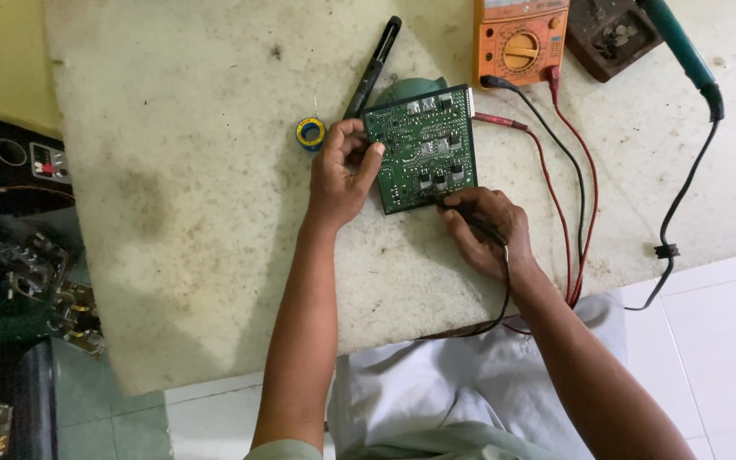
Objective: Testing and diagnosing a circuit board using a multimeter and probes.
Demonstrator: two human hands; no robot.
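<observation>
A stained pale tabletop (pixel 215 238) carried an orange meter (pixel 519 38) at its far edge. Near the middle lay a green circuit board (pixel 423 149), square, dotted with solder joints and small black parts, slightly tilted. The left hand (pixel 340 175) gripped the board's left edge; the right hand (pixel 485 230) was closed around a black probe (pixel 470 220) at its lower edge. A small solder spool (pixel 310 133) sat just beside the left hand.

Green circuit board (pixel 422 146) flat on worn table, component side up; black probe (pixel 470 220) touching near edge.
</observation>
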